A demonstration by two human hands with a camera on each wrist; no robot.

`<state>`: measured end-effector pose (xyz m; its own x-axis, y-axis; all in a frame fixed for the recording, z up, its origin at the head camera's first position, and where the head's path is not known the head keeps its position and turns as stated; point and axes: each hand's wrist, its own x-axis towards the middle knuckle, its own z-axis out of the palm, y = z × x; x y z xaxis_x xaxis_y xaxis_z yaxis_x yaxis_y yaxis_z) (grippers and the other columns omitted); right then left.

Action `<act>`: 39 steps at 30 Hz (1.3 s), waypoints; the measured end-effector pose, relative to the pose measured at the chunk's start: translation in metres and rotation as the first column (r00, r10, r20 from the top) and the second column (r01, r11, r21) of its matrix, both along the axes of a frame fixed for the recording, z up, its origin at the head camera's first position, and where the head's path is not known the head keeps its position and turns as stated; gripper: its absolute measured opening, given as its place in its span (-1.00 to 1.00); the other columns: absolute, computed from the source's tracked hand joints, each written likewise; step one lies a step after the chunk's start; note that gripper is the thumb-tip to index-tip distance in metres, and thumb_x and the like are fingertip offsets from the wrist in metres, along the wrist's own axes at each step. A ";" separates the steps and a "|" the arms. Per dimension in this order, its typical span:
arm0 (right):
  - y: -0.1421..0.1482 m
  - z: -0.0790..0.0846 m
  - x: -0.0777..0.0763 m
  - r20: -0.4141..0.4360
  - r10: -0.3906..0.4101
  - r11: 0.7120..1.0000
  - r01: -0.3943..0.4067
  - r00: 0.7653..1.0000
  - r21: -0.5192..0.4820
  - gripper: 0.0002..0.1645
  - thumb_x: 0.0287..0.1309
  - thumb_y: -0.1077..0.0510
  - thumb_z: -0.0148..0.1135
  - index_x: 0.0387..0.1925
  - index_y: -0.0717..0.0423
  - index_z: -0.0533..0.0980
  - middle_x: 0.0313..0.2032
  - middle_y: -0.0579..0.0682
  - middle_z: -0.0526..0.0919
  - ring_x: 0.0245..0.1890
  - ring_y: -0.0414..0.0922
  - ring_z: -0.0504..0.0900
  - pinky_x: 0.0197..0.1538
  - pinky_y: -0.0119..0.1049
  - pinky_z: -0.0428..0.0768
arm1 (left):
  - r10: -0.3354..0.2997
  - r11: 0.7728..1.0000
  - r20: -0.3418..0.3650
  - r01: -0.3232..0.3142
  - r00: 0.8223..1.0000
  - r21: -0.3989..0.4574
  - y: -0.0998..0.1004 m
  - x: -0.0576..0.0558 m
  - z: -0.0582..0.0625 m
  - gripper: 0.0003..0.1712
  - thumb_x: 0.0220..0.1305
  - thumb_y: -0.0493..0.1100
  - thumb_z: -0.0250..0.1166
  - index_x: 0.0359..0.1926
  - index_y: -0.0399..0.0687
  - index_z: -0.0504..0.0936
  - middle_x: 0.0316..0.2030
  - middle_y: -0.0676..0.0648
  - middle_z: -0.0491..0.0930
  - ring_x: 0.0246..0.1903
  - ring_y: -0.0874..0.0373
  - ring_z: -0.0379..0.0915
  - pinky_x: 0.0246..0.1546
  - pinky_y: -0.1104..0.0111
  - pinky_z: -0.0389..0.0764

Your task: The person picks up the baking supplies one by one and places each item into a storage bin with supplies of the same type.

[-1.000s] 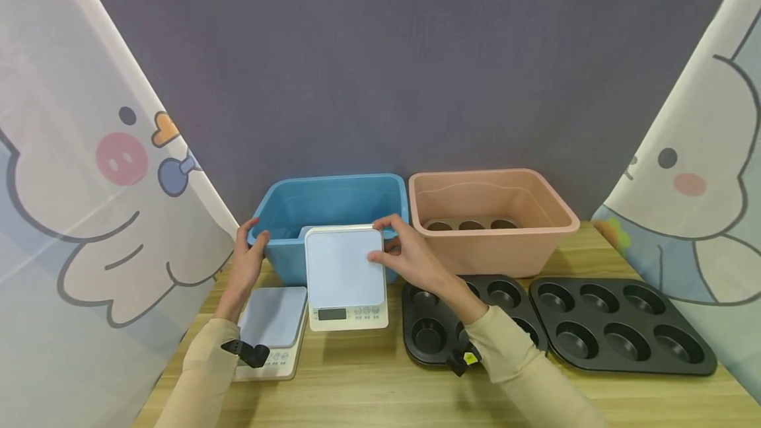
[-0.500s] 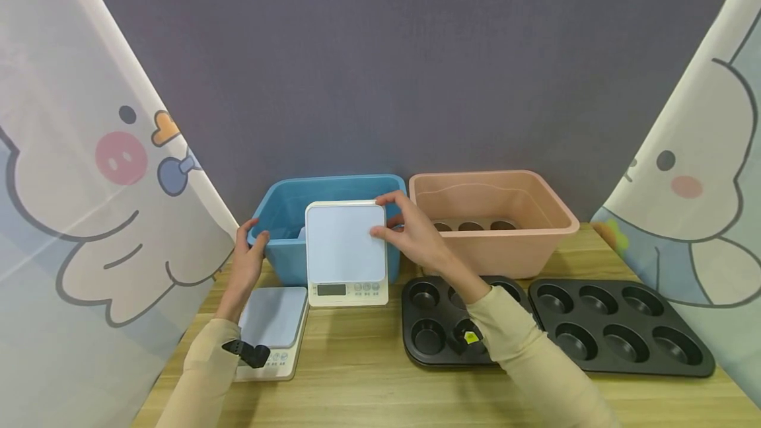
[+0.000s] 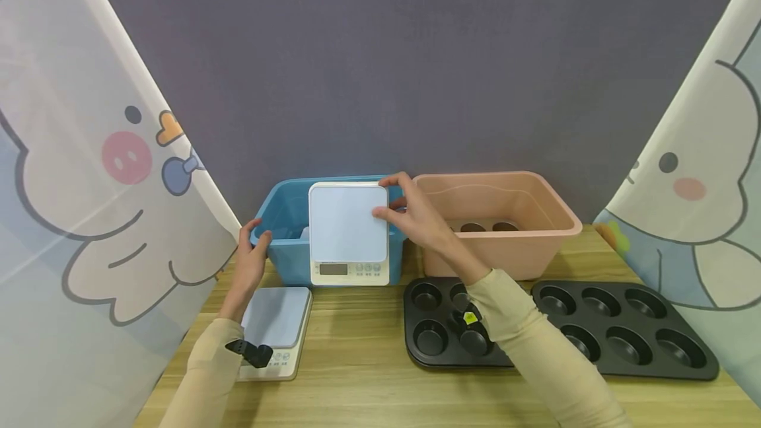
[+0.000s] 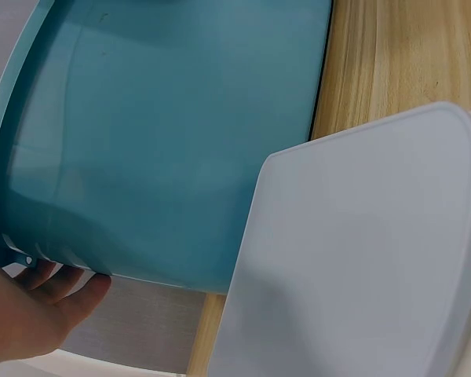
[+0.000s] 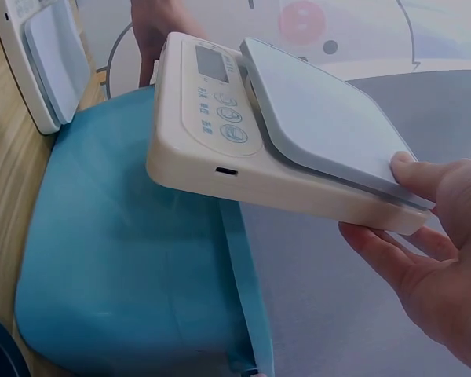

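My left hand (image 3: 252,256) holds the front left corner of the blue bin (image 3: 285,263); in the left wrist view its fingers (image 4: 84,297) curl at the rim. My right hand (image 3: 416,220) pinches a white kitchen scale (image 3: 349,223) at its upper right, thumb on the pale platform and fingers underneath, as the right wrist view shows. That scale hangs tilted before the bin's front rim, display end down, hiding part of the bin. A second kitchen scale (image 3: 273,319) lies on the table below my left hand. A white object (image 3: 305,234) shows partly inside the bin.
Right of the blue bin stands a pink bin (image 3: 493,246) with a muffin pan (image 3: 483,225) inside. Two dark muffin pans (image 3: 429,319) (image 3: 630,329) lie on the wooden table (image 3: 351,375), the nearer partly under my right forearm. A grey backdrop (image 3: 404,71) rises behind.
My right hand has raised the kitchen scale, from low before the blue bin to about rim height. My left hand has stayed at the bin's corner.
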<state>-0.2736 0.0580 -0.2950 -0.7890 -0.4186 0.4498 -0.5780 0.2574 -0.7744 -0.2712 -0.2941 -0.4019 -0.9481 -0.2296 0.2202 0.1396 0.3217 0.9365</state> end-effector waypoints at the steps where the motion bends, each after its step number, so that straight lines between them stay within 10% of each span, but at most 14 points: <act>1: 0.000 0.001 -0.001 0.001 -0.002 1.000 0.002 1.000 -0.002 -0.41 0.28 0.09 0.31 0.25 0.08 0.29 0.28 0.06 0.34 -0.05 0.07 0.66 -0.12 -0.14 0.68 | 0.003 1.000 0.000 -0.003 1.000 0.002 0.000 0.000 0.000 -0.29 0.54 0.12 -0.09 0.55 0.02 -0.06 0.54 -0.27 -0.10 0.40 -0.16 0.09 0.37 -0.11 0.22; 32: 0.004 0.030 -0.036 -0.060 -0.080 0.994 0.075 0.995 -0.081 -0.40 0.29 0.15 0.30 0.28 0.10 0.29 0.32 0.09 0.36 -0.01 0.13 0.68 0.02 0.02 0.64 | 0.021 1.000 -0.005 -0.021 1.000 -0.017 0.003 -0.001 -0.004 -0.30 0.55 0.11 -0.10 0.55 0.02 -0.06 0.53 -0.29 -0.08 0.39 -0.19 0.09 0.36 -0.12 0.23; 39: 0.003 0.040 -0.034 -0.051 -0.124 0.988 0.119 0.991 -0.094 -0.42 0.31 0.23 0.26 0.28 0.18 0.28 0.32 0.16 0.36 -0.03 0.18 0.68 0.03 0.03 0.64 | 0.005 1.000 0.030 -0.006 1.000 0.015 0.018 0.019 0.021 -0.33 0.55 -0.06 -0.08 0.54 -0.09 -0.05 0.52 -0.34 -0.09 0.36 -0.20 0.10 0.36 -0.10 0.22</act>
<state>-0.3081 0.0612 -0.2551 -0.8035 -0.2766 0.5272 -0.5906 0.2585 -0.7644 -0.2525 -0.2761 -0.3809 -0.9530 -0.2378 0.1877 0.1093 0.3079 0.9451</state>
